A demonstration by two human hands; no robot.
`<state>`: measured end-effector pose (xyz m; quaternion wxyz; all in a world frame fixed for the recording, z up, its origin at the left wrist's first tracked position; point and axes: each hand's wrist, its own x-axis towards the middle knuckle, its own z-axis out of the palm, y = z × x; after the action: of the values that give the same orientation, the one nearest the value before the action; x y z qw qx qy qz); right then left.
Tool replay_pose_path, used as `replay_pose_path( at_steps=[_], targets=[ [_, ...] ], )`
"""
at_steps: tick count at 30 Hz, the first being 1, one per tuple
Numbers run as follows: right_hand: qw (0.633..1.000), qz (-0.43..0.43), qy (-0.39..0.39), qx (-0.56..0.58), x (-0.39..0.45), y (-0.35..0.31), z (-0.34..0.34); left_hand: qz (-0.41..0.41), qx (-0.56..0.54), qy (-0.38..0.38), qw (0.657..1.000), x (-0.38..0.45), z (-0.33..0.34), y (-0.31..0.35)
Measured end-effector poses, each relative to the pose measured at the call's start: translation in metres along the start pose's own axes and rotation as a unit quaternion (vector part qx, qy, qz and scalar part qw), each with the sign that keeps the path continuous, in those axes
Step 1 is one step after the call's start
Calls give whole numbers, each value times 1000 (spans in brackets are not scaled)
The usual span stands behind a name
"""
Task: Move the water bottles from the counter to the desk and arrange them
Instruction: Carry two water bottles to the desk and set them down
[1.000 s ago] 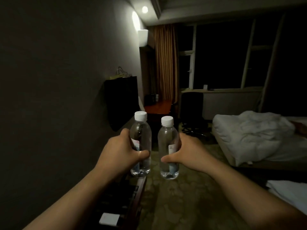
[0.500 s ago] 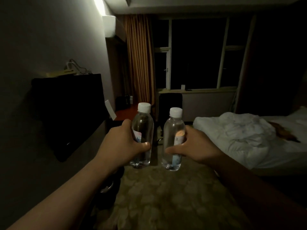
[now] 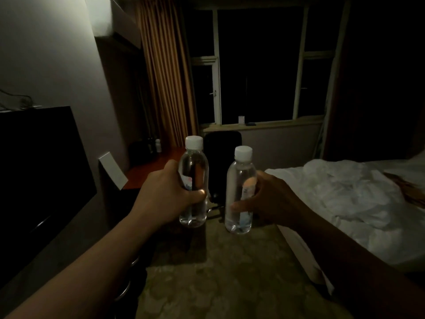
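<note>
Closer now: desk (image 3: 147, 171), chair and window have all grown since the earlier frame, TV (image 3: 39, 176) has slid out to 9 o'clock, and both bottles are still carried upright. Left bottle (image 3: 193, 180) is in my left hand (image 3: 165, 199), fingers and thumb wrapped round its middle; right bottle (image 3: 240, 187) is pinched at the label by my right hand (image 3: 269, 201), thumb in front. They're side by side, not touching, both in the air over the carpet. Desk sits at 11 o'clock, past the TV, with dark items at its far end. My read: still in transit. Keep both vertical, pass the black chair (image 3: 222, 162) at 12, set down bases flat on bare red top, near each other. Bed (image 3: 345, 203) at 3 o'clock, well apart.
</note>
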<state>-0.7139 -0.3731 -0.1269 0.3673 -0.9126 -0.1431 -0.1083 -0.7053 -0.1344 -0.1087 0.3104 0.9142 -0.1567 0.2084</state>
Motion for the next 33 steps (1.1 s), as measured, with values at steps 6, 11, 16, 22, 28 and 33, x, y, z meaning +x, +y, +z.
replay_pose_path(
  at_steps=[6,11,16,22,28,33],
  targets=[
    [1000,1,-24,9,188,94,-13,-48,5,9,999,162,61,-40],
    [997,9,-43,69,322,146,1,-72,13,17,997,275,106,-100],
    [993,-7,-69,91,464,197,39,-89,28,26,995,389,154,-177],
    [990,-9,-94,101,647,243,73,-108,5,22,994,543,198,-267],
    [988,-19,-110,104,814,282,84,-132,-3,31,991,693,227,-338],
    [983,-57,-135,111,955,321,122,-167,23,81,982,791,262,-412]
  ],
)
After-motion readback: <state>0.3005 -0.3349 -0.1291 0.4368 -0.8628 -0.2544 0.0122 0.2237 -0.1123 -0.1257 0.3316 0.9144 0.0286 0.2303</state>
